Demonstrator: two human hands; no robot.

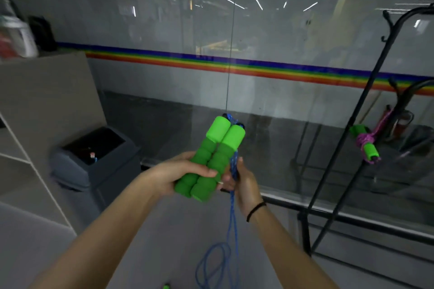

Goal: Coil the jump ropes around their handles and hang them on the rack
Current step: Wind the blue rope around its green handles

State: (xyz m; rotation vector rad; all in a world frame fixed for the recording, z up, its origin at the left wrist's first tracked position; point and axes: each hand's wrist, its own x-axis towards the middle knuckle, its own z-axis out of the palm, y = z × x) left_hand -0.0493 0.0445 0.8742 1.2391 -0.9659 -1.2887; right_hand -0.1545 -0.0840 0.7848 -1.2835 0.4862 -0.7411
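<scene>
A glass wall with a rainbow stripe fills the background. At left stands a grey cabinet with blurred items on top, and beside it a dark bin with something small lying on its lid. At right rises a black rack; a coiled purple jump rope with green handles hangs on it, tilted.

In the middle, well left of the rack, two green foam handles lie side by side, touching, their long axis slanting up and to the right. The left hand is wrapped around their lower part. The right hand, a black band at its wrist, pinches the blue rope just beside the handles. The rope runs along them to their top ends and hangs down in loose loops toward the floor.
</scene>
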